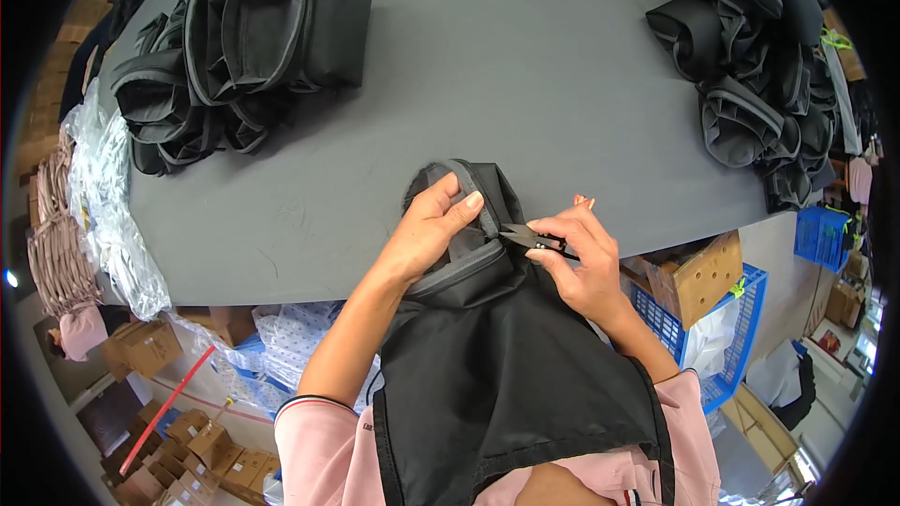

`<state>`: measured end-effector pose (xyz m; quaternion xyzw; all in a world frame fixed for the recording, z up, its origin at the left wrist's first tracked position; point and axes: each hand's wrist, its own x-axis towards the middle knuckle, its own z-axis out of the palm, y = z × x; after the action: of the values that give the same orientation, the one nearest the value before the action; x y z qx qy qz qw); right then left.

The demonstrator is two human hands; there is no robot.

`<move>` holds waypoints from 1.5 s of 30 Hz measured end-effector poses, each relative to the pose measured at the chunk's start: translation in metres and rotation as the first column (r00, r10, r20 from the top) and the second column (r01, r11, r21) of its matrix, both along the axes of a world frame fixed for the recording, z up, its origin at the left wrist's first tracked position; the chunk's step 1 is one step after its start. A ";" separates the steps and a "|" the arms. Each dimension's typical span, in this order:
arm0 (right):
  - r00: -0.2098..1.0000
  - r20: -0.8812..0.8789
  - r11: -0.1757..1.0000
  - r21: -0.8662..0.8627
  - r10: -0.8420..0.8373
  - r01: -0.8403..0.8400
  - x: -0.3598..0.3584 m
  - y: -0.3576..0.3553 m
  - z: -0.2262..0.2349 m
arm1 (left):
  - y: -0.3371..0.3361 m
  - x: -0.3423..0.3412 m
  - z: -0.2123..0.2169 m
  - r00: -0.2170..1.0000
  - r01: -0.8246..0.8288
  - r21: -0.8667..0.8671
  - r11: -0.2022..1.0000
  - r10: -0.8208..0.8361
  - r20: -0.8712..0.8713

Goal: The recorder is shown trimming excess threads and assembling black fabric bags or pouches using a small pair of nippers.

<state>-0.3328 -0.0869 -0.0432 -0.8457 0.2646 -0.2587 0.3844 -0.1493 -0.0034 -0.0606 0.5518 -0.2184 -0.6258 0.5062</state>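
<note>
Head view: the grey worktop (525, 84) carries one pile of black pouches (337, 33) toward its left edge and a second pile (731, 122) along its right edge. The single pouch (464, 272) being handled is at the near edge, about midway along, its mouth gaping. It looks light and soft, likely to crumple rather than break and not very slippery; the trimmed rim seems its stiffest part and the best grip, clear of the blades. The left hand (433, 230) is partly closed, thumb and fingers pinching that rim. The right hand (586, 262) curls around small dark snips (534, 237), their tips by the rim; whether they touch, I cannot tell.
</note>
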 end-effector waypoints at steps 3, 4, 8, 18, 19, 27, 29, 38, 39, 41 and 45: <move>1.000 0.018 0.997 0.075 -0.023 0.022 0.002 0.004 0.004 | 0.001 -0.001 0.000 0.998 -0.025 -0.001 1.000 0.025 -0.051; 1.000 0.011 0.998 0.058 0.005 -0.005 0.005 0.003 0.003 | 0.002 -0.001 0.002 0.996 -0.052 0.001 0.999 0.052 -0.072; 0.998 0.048 0.999 0.040 -0.031 0.029 0.004 0.007 0.018 | 0.003 0.005 0.015 0.997 -0.053 -0.016 0.998 0.052 -0.063; 0.990 0.142 0.588 0.802 -0.011 -0.109 -0.004 -0.011 0.032 | 0.025 0.023 -0.029 0.770 -0.433 0.191 0.881 0.472 -0.429; 0.988 0.148 0.561 0.822 -0.047 -0.096 -0.005 -0.013 0.028 | 0.022 0.023 -0.016 0.756 -0.461 0.303 0.834 0.548 -0.359; 0.973 0.078 0.561 0.826 -0.219 0.060 -0.018 -0.003 -0.006 | 0.074 0.086 0.097 0.249 -0.093 -0.297 0.950 0.311 0.917; 0.974 0.094 0.551 0.834 -0.206 0.036 -0.021 0.000 -0.013 | 0.081 0.095 0.101 -0.158 -0.014 -0.218 0.976 0.213 0.964; 0.923 -0.046 0.521 0.814 -0.382 0.256 -0.024 -0.052 -0.021 | 0.150 0.116 -0.024 -0.328 -0.395 0.139 0.908 -0.281 0.902; 0.918 -0.049 0.559 0.780 -0.393 0.281 -0.024 -0.063 -0.015 | 0.165 0.124 -0.026 -0.406 -0.375 0.077 0.924 -0.239 0.882; 0.859 -0.096 0.638 0.630 -0.503 0.444 -0.043 -0.105 -0.017 | 0.170 0.125 -0.034 -0.405 -0.451 -0.099 0.887 -0.105 0.908; 0.709 -0.104 0.709 0.040 -0.697 0.704 -0.109 -0.205 -0.019 | 0.143 0.122 -0.042 -0.568 -0.503 -0.275 0.819 -0.074 0.820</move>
<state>-0.4414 -0.2915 -0.0620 -0.6764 0.5908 -0.3401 0.2788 -0.0270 0.1401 -0.1023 0.9107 -0.2814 0.2869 0.0951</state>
